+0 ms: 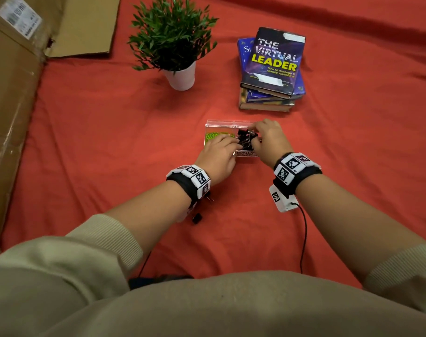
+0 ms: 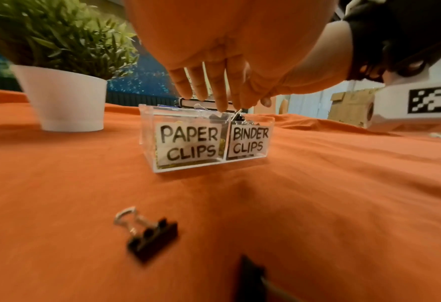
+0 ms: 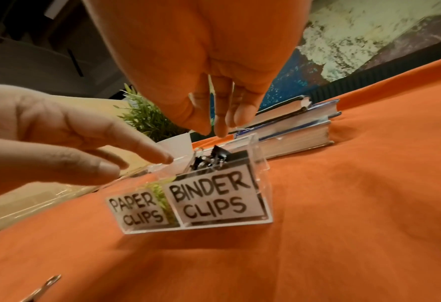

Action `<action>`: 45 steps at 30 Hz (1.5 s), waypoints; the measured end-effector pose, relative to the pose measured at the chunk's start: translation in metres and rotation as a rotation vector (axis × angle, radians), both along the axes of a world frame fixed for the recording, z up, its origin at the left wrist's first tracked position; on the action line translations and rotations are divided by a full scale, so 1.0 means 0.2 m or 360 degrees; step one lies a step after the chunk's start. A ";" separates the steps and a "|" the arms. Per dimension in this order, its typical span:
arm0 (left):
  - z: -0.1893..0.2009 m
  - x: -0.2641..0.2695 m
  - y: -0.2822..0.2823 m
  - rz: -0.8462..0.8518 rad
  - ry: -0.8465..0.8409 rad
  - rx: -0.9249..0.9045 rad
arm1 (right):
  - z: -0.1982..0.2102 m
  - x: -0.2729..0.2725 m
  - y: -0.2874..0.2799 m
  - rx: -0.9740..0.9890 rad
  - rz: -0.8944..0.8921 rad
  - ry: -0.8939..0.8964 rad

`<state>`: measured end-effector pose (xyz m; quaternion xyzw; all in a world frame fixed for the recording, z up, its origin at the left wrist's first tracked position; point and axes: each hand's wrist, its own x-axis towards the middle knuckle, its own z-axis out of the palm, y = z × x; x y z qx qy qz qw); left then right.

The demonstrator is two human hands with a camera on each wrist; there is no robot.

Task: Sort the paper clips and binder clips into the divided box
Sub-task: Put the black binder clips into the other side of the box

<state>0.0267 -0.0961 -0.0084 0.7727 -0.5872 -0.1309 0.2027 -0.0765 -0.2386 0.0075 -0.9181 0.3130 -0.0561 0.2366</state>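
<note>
A clear divided box (image 1: 221,122) stands on the red cloth, labelled PAPER CLIPS and BINDER CLIPS (image 3: 255,151). Green paper clips (image 1: 214,137) lie in its left half and black binder clips (image 3: 209,159) fill the right half. My left hand (image 1: 231,141) reaches over the box with straight fingers (image 2: 222,102) touching the top of the binder clips. My right hand (image 3: 213,129) hovers just above the same compartment, fingertips pointing down and close together, with nothing seen between them. Loose binder clips (image 2: 149,235) lie on the cloth below my left wrist (image 1: 197,218).
A potted plant (image 1: 180,74) stands behind the box to the left and a stack of books (image 1: 270,69) behind it to the right. A cardboard box (image 1: 12,93) lines the left edge. A black cable (image 1: 304,234) trails from my right wrist.
</note>
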 end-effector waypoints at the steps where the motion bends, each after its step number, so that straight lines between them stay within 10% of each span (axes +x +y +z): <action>1: 0.00 0.00 0.04 0.0023 0.0061 -0.0029 | 0.00 0.01 0.02 -0.0016 0.0050 0.0040; 9: -0.04 0.13 0.55 0.0381 0.0325 0.0437 | 0.05 0.02 0.23 -0.0266 0.0208 0.0120; 14: -0.08 0.08 0.71 0.0377 0.0283 0.0726 | -0.05 0.02 0.57 0.0228 0.0604 0.0477; 28: -0.14 0.08 0.70 0.0771 0.0638 0.0386 | -0.12 -0.04 0.87 0.0531 0.0853 0.0497; 36: -0.08 0.13 0.76 0.0706 0.0915 0.0270 | -0.20 -0.15 0.91 0.0200 0.1038 0.0556; 45: -0.11 0.09 0.83 0.0139 0.0446 0.0728 | -0.15 -0.04 0.73 0.0555 0.0274 0.0204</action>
